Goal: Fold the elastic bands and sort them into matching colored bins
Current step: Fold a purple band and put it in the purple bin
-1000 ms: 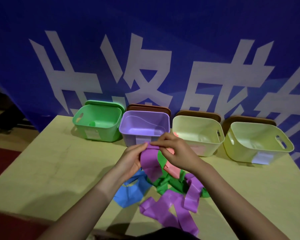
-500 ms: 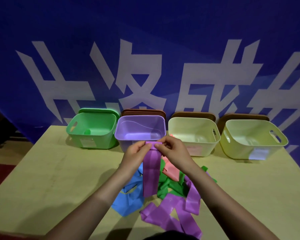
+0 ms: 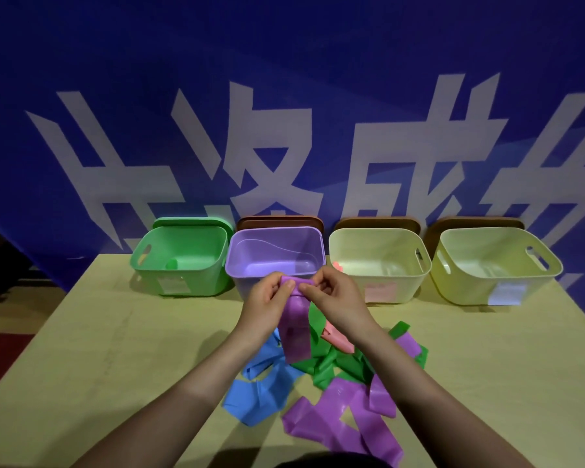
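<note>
Before a blue banner [image 3: 318, 79], left hand [image 3: 267, 304] and right hand [image 3: 340, 300] pinch a folded purple band [image 3: 296, 329] near the purple bin [image 3: 274, 255], above loose bands on the table [image 3: 115, 349].

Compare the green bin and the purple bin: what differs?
Colour: the green bin is green, the purple bin lilac. Handles: the green bin shows a cut-out slot in its side wall, the purple bin shows none from here. Contents: the green bin holds a small green item, the purple bin looks empty. Lids: a green lid stands behind the green bin, a brown one behind the purple bin. Both stand upright, open-topped, in the same row.
</note>
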A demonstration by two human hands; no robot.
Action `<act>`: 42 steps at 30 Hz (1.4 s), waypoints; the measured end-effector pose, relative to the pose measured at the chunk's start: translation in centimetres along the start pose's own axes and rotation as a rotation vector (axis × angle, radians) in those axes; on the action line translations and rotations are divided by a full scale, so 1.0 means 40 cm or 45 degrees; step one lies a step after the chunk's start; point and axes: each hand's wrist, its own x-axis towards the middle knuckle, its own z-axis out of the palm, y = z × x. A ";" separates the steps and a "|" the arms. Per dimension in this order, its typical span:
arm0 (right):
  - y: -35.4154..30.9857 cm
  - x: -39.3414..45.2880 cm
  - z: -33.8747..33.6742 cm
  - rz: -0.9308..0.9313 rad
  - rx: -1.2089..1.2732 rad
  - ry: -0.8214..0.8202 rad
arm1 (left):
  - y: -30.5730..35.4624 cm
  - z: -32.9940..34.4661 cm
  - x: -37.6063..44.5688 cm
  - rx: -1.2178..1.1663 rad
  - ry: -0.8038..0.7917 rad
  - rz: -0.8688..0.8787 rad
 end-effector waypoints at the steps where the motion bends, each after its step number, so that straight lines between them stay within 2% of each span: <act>1: -0.002 -0.004 0.007 -0.043 -0.048 0.023 | 0.001 0.000 -0.004 0.008 0.006 0.028; 3: -0.006 -0.013 0.017 -0.123 -0.071 0.051 | 0.008 -0.001 -0.014 0.010 0.026 0.059; 6: -0.013 -0.018 0.022 -0.149 0.077 0.049 | 0.016 -0.008 -0.022 -0.084 0.110 0.032; 12: -0.002 -0.005 0.021 -0.125 0.230 -0.045 | 0.017 -0.011 -0.054 -0.551 0.143 -0.259; 18: 0.018 -0.020 0.025 -0.069 0.294 -0.023 | -0.015 -0.012 -0.080 -0.452 0.203 -0.351; 21: 0.029 -0.033 0.019 -0.194 0.149 -0.001 | -0.018 0.002 -0.077 -0.477 0.232 -0.413; 24: 0.041 -0.030 -0.015 -0.525 -0.244 0.005 | -0.028 0.018 -0.073 -0.545 0.165 -0.483; 26: 0.046 -0.023 -0.041 -0.731 -0.476 -0.056 | -0.035 0.028 -0.070 -0.573 0.123 -0.510; 29: 0.040 -0.014 -0.073 -0.887 -0.615 -0.182 | -0.043 0.044 -0.061 -0.639 0.099 -0.518; 36: 0.034 0.028 -0.131 -1.066 -0.718 -0.291 | -0.039 0.055 -0.026 -0.734 -0.091 -0.503; 40: 0.021 0.043 -0.143 -1.069 -0.730 -0.386 | -0.035 0.058 -0.012 -0.689 -0.003 -0.402; 42: 0.023 0.043 -0.145 -0.988 -0.651 -0.378 | -0.038 0.057 -0.004 -0.684 0.018 -0.376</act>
